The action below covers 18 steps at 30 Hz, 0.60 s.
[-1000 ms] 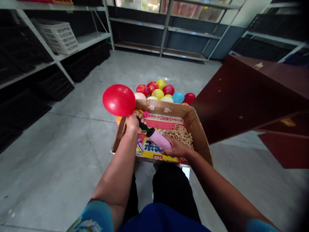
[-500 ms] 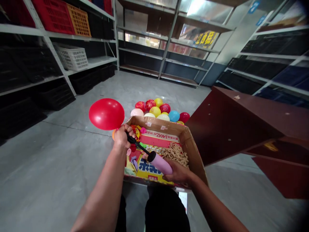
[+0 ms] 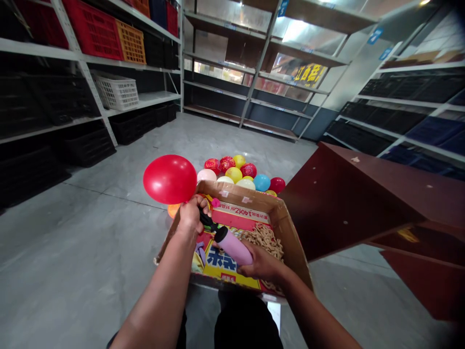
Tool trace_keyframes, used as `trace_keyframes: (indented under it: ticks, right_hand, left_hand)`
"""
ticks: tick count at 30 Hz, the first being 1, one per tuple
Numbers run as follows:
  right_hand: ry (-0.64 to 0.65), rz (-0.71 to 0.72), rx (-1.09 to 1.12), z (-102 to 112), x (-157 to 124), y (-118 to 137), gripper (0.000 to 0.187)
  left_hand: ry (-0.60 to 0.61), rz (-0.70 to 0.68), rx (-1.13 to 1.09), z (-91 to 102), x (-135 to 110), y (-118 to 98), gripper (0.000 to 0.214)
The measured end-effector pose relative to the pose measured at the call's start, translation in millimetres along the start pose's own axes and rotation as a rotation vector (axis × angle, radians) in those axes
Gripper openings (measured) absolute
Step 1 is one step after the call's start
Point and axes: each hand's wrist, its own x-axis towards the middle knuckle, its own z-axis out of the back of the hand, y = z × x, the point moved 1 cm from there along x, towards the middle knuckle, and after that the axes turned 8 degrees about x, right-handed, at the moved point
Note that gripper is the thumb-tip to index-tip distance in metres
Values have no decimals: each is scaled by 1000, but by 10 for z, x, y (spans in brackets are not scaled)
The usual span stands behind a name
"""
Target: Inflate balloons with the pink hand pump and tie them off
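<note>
My left hand [image 3: 192, 213] is closed around the neck of an inflated red balloon [image 3: 169, 179] and the black nozzle end of a hand pump. My right hand [image 3: 262, 264] grips the pink barrel of the pump [image 3: 232, 246]. Both hands hover over an open cardboard box [image 3: 286, 228] on my lap. The box has a red and yellow printed bottom, a heap of tan rubber bands [image 3: 263, 238] and a few uninflated balloons [image 3: 201, 250].
Several inflated balloons [image 3: 241, 174] in red, yellow, white and blue lie on the grey floor beyond the box. A dark red wooden cabinet [image 3: 363, 203] stands tilted to my right. Metal shelving with a white basket [image 3: 116, 91] and red crates [image 3: 94, 29] lines the walls.
The pump's black rod has gone back into the pink barrel as my hands came closer together. The view has tilted upward, showing more of the shelves.
</note>
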Motion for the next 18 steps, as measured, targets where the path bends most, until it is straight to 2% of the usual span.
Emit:
trace_keyframes:
  ticks: [2,5,9,12,18]
  right_hand:
    - [-11,27,-31,65,-83,-65,48]
    - [-37,33,-76,161,-214,-187,54]
    - [-36,-22,-111,205,-318,-270,60]
    - [-38,-22,-106,155,-288,-217,60]
    - [-10,67,-11,6,-52,52,58]
  left_hand:
    - [-7,-24,-24,55,17,-83,17]
    - [-38,-63,-58,129,36,-186,16]
    - [-38,-66,-73,132,36,-200,17]
    - [-16,-33,-69,77,30,-131,18]
    - [-4,21,2,-15,29,58,20]
